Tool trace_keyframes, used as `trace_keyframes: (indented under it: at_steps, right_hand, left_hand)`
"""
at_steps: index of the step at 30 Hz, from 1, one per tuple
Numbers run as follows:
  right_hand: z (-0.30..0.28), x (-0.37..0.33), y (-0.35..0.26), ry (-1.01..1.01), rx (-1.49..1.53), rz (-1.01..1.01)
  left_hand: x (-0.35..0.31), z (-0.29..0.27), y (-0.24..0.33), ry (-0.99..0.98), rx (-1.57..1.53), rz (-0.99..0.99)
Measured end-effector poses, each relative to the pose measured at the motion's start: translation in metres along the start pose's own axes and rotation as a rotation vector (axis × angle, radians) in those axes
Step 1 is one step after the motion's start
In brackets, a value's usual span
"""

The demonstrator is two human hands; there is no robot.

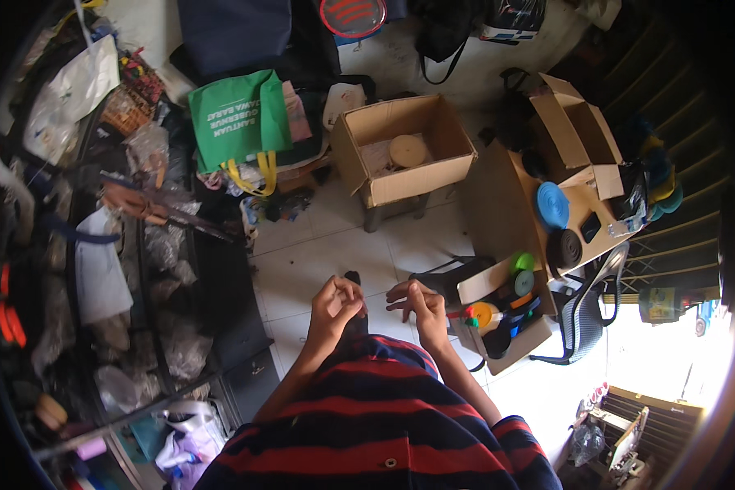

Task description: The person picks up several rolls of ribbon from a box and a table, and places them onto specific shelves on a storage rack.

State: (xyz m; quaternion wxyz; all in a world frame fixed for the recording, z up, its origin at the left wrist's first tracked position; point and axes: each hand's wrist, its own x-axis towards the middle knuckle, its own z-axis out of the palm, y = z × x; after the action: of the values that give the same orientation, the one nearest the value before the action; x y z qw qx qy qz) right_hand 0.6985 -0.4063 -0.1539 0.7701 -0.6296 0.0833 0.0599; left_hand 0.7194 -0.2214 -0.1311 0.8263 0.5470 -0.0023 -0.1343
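My left hand (336, 309) is raised before my striped shirt, its fingers curled in toward the thumb. Whatever it may pinch is too small to make out. To its right, my right hand (421, 310) hovers with loosely bent fingers apart, nothing visible in them. A gap separates the two hands. Closest to the right hand is an open cardboard box (521, 349) packed with rolls, among them a green roll (523, 261) and a yellow roll (483, 314). Farther ahead, an open carton (416, 186) on a stool contains a tan roll (408, 151).
Dark shelves (159, 327) crowded with plastic bags line the left. A green bag (241, 118) stands at the far left. On the right, a table (523, 188) bears a blue roll (553, 204), a dark roll (564, 247) and another carton (576, 122). A mesh-backed chair (580, 327) sits beside it.
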Motion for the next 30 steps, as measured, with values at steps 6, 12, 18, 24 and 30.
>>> trace_keyframes:
  at_steps: [6,12,18,24,30]
  right_hand:
    - [-0.008,0.097,-0.025,0.203,-0.219,-0.149]
    - [-0.033,0.182,-0.033,0.388,-0.234,0.023]
    - [-0.09,0.317,-0.006,0.263,-0.115,0.199]
    - [-0.167,0.491,0.076,-0.151,-0.812,0.249]
    - [-0.254,0.6,0.238,0.233,-0.926,0.381]
  left_hand:
    - [0.133,-0.025,0.008,-0.178,0.202,-0.029]
    - [0.241,-0.041,-0.003,-0.148,0.281,-0.121]
    - [0.313,-0.046,-0.046,0.073,0.297,-0.33]
    - [0.378,-0.042,-0.104,0.215,0.429,-0.407]
    - [0.485,-0.02,-0.206,0.18,0.461,-0.589]
